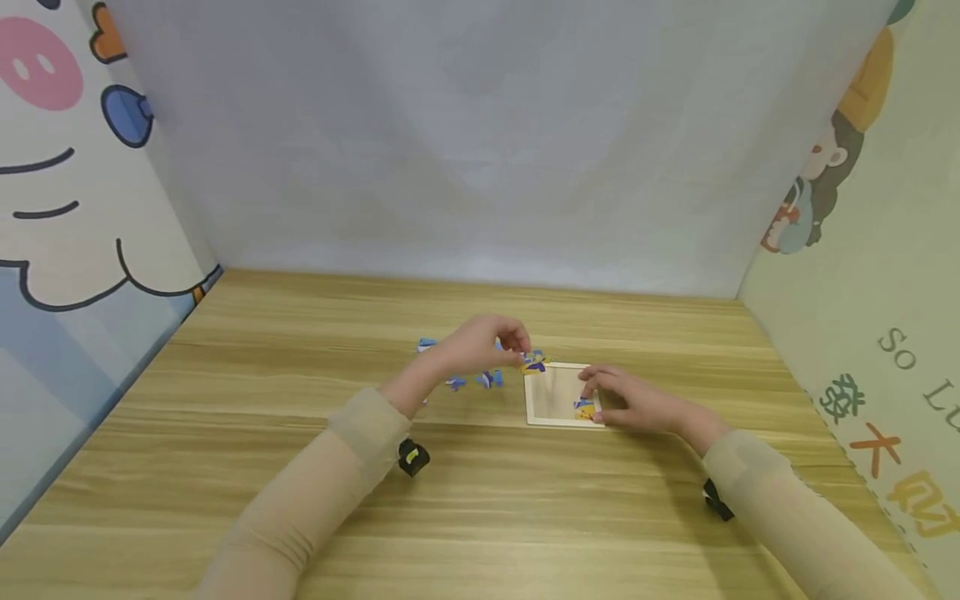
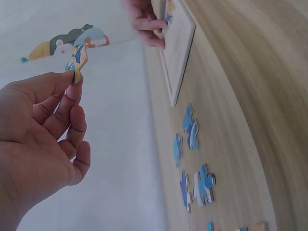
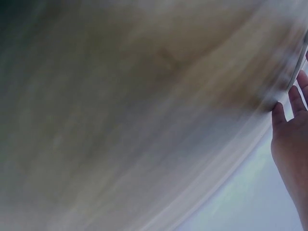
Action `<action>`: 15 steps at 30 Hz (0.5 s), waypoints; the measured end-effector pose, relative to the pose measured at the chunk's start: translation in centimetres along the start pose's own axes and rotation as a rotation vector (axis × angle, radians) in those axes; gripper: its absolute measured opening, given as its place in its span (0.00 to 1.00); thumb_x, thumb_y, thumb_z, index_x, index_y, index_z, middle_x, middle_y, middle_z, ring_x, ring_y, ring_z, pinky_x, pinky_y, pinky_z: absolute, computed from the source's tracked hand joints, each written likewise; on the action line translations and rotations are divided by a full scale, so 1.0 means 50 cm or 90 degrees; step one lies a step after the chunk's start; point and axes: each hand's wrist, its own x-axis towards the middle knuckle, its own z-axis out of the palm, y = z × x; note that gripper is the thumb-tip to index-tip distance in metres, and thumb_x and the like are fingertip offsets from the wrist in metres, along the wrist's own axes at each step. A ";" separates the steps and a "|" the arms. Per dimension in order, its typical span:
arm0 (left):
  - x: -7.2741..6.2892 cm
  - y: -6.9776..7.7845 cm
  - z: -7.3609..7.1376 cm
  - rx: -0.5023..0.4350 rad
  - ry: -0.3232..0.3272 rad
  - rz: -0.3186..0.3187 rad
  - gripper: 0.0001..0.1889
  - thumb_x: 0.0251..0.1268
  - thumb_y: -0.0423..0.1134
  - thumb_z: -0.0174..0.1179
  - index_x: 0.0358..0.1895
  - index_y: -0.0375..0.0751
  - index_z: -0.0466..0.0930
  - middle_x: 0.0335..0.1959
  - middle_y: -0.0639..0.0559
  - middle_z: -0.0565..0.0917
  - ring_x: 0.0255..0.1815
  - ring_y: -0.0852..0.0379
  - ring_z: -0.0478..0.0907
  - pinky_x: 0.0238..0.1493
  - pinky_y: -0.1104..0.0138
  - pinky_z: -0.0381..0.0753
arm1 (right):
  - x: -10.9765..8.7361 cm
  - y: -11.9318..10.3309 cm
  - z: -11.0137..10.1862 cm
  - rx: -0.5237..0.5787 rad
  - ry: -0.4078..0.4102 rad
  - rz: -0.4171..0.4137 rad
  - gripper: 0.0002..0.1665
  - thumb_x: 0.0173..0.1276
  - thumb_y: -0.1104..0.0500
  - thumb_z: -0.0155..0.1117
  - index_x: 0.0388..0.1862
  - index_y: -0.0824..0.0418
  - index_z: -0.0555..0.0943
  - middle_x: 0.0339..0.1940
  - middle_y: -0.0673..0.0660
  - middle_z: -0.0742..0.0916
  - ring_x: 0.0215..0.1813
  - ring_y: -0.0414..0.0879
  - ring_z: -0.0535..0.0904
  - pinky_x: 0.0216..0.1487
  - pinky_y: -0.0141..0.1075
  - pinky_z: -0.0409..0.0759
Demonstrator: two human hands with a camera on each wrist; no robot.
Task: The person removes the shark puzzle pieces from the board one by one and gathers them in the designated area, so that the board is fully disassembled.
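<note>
My left hand [image 1: 480, 346] pinches a blue and yellow jigsaw piece [image 2: 78, 58] between thumb and forefinger. In the head view, this piece overlaps the far left corner of a shallow wooden puzzle tray [image 1: 551, 398]. Another yellow and blue jigsaw piece [image 1: 584, 410] lies in the tray's near right corner. Over the tray's right edge rests my right hand [image 1: 637, 403], its fingers extended and its thumb beside the corner piece. The right wrist view catches those fingertips [image 3: 278, 107] at the tray's edge, much of it blurred.
Several loose blue jigsaw pieces [image 2: 204, 185] lie left of the tray, partly behind my left arm in the head view. A black wrist strap [image 1: 413, 457] shows beneath the left sleeve. A pale curtain [image 1: 480, 150] hangs behind the wooden table [image 1: 480, 508]; printed panels flank it.
</note>
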 end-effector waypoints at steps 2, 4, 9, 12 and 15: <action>-0.010 -0.003 -0.008 -0.009 0.007 -0.011 0.04 0.62 0.37 0.62 0.38 0.46 0.78 0.35 0.56 0.81 0.41 0.60 0.75 0.46 0.67 0.75 | 0.000 0.002 0.000 -0.007 -0.002 0.001 0.15 0.64 0.57 0.65 0.49 0.56 0.75 0.66 0.61 0.71 0.69 0.60 0.62 0.68 0.55 0.58; -0.020 -0.009 -0.015 -0.020 0.012 -0.017 0.04 0.61 0.35 0.62 0.38 0.43 0.79 0.34 0.55 0.81 0.40 0.59 0.76 0.46 0.66 0.75 | 0.000 0.004 0.000 -0.011 -0.004 0.002 0.15 0.64 0.57 0.65 0.49 0.56 0.75 0.66 0.61 0.71 0.69 0.59 0.62 0.68 0.55 0.58; -0.046 -0.033 -0.022 -0.028 0.010 -0.023 0.04 0.59 0.33 0.63 0.37 0.39 0.79 0.32 0.54 0.81 0.37 0.59 0.75 0.43 0.68 0.76 | 0.002 0.006 0.000 -0.013 -0.007 0.002 0.15 0.65 0.56 0.64 0.49 0.55 0.75 0.67 0.61 0.70 0.69 0.59 0.62 0.68 0.55 0.58; -0.063 -0.047 -0.024 -0.013 0.002 -0.027 0.03 0.59 0.32 0.63 0.35 0.40 0.79 0.32 0.54 0.81 0.36 0.59 0.75 0.42 0.68 0.75 | 0.002 0.007 0.001 -0.011 -0.008 0.001 0.15 0.65 0.56 0.64 0.49 0.55 0.75 0.67 0.61 0.70 0.69 0.60 0.62 0.68 0.55 0.58; -0.078 -0.067 -0.023 -0.005 -0.009 -0.038 0.03 0.59 0.33 0.63 0.35 0.41 0.79 0.32 0.54 0.81 0.36 0.60 0.75 0.42 0.68 0.75 | 0.002 0.008 0.002 -0.010 -0.009 0.000 0.15 0.65 0.56 0.64 0.49 0.55 0.75 0.67 0.61 0.70 0.69 0.60 0.61 0.68 0.56 0.57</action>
